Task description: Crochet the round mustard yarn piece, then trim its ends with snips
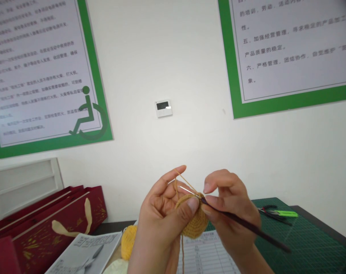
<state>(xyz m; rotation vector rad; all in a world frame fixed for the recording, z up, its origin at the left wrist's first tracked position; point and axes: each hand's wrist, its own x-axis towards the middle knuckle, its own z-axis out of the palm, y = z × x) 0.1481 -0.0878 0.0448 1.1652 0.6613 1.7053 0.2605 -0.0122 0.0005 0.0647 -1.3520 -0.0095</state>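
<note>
My left hand [164,217] pinches a round mustard-yellow crochet piece [196,222] between thumb and fingers. Over its raised index finger runs a strand of yarn [187,180] that slants down to the edge of the piece. My right hand [233,213] is closed around a crochet hook [247,223] with a dark handle and a thin metal shaft. The metal end lies at the top edge of the piece, pointing up and left towards my left fingers. A tail of yarn hangs below the piece.
Red gift bags [64,228] stand at left beside a printed sheet [84,253]. A yellow yarn ball [128,242] sits left of my wrist. At right a green cutting mat [301,243] carries pliers [271,213] and a bright green tool [287,214]. A form [207,253] lies below my hands.
</note>
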